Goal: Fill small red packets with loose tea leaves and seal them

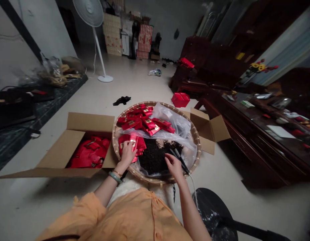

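Observation:
A round woven bamboo tray (199, 147) sits in front of me, lined with a clear plastic sheet (173, 115). My left hand (128, 154) is at its left side, its fingers closed on a flat red packet (133, 138) at a stack of similar ones. Dark loose leaves, like tea (153, 159), lie in the near middle. Above them my right hand (174, 164) hovers with curved fingers and nothing visible in them. Close beside it rests a black corded tool with two long jaws (182, 161). A heap of red packets (142, 120) lies on the sheet at the far side.
At left stands an open cardboard box (61, 150) holding many red packets (89, 152). Another open box (207, 129) is right of the tray. A red box (180, 99), black cloth (122, 100) and white fan (104, 78) are beyond. Dark wooden furniture (245, 134) lines the right.

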